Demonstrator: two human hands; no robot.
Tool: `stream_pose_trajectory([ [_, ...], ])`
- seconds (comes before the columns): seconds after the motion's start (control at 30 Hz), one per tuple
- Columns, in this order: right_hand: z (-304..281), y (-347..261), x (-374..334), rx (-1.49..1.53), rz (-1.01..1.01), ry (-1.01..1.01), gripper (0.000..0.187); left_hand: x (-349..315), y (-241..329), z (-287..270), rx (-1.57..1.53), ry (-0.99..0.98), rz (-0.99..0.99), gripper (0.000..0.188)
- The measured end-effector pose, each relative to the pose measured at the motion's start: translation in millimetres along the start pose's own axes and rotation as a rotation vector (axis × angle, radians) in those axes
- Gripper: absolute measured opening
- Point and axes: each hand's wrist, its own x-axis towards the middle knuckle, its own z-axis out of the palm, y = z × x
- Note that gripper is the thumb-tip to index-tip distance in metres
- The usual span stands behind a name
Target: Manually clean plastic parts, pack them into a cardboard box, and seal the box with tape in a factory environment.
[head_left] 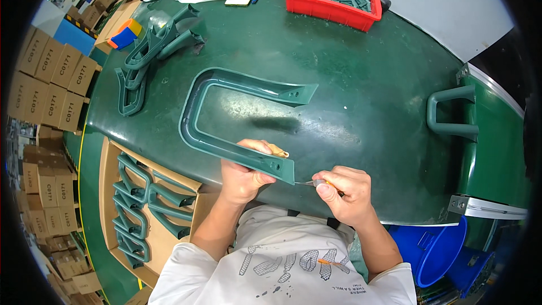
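Note:
My left hand (244, 178) grips the near arm of a large green U-shaped plastic handle (195, 93) above the table. Its closed bend points left, and both ends point right, each with small holes. Something tan (278, 150) covers or lies at a fingertip of that hand; I cannot tell which. My right hand (349, 192) is closed on a small trimming knife (307, 183). Its thin metal blade meets the end of the handle's near arm, or comes very close to it. A bit of orange grip shows between the fingers.
Several green handles (149, 51) are piled at the left, beside a tape roll (125, 34). Others fill a cardboard box (206, 203). A red bin (333, 14) of green scraps stands at the back. Another handle (437, 114) rests at the right, above blue bins (423, 248).

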Motion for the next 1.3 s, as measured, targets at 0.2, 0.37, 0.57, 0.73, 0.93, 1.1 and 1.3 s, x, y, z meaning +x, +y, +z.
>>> stream_pose_trajectory([
  [0.2, 1.1, 2.0, 3.0, -0.052, -0.07, 0.017, 0.017, -3.5, -1.2, 2.0, 0.027, -0.006, -0.021, 0.049],
  [0.37, 5.1, 1.8, 7.0, -0.126, -0.065, 0.066, 0.016, -5.5, -0.1, 4.2, 0.011, 0.018, -0.019, 0.049],
  [0.57, 12.0, 10.4, 16.1, -0.13, 0.109, 0.176, 0.018, -9.0, 1.9, 7.1, 0.186, -0.255, 0.116, 0.045],
  [0.73, -9.6, 3.7, 9.4, 0.358, 0.357, -0.039, 0.026, -3.2, 2.5, 4.3, 0.001, -0.097, 0.025, 0.043],
  [0.93, -11.5, 0.8, 8.6, 0.434, 0.377, -0.256, 0.035, -1.0, -0.3, 6.3, 0.019, -0.13, 0.045, 0.043],
  [1.1, -9.2, 3.1, 7.1, 0.389, 0.25, -0.3, 0.036, -1.5, -0.6, 5.2, 0.011, -0.093, 0.047, 0.043],
  [1.3, 10.8, 2.6, -3.5, 0.173, 0.026, -0.381, 0.024, -2.5, -4.2, 5.6, 0.035, 0.001, -0.001, 0.049],
])
